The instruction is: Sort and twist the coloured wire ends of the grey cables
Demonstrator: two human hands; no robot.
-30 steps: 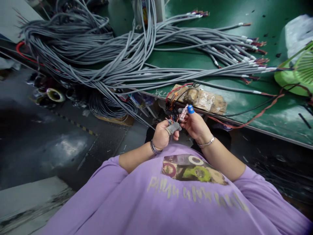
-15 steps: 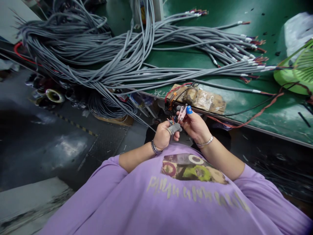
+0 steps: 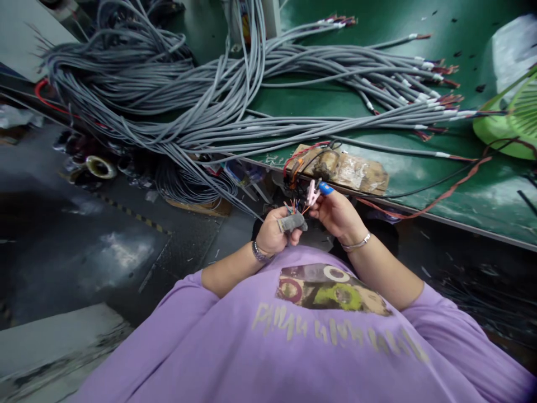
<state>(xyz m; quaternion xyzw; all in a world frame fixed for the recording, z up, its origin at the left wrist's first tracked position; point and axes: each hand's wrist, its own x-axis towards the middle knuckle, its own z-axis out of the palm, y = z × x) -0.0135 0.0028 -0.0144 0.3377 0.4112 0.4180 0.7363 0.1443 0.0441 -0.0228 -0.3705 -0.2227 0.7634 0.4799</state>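
Observation:
My left hand (image 3: 273,232) is closed around the end of a grey cable (image 3: 291,223), whose thin coloured wires (image 3: 295,206) fan out above the fist. A grey finger cot covers one of its fingers. My right hand (image 3: 338,215) wears a blue finger cot (image 3: 326,189) and pinches a small pink connector (image 3: 311,193) right beside those wires. Both hands hover just in front of the green bench's edge (image 3: 419,211), above my purple shirt.
A big tangle of grey cables (image 3: 176,95) covers the bench's left and back, with stripped ends (image 3: 440,101) to the right. A taped brown block (image 3: 344,168) lies at the bench edge. At far right is a green fan (image 3: 514,120). A tape roll (image 3: 100,166) is on the floor.
Both hands stay together at the bench edge; the right hand has tilted the pink connector slightly, and the view has shifted a little.

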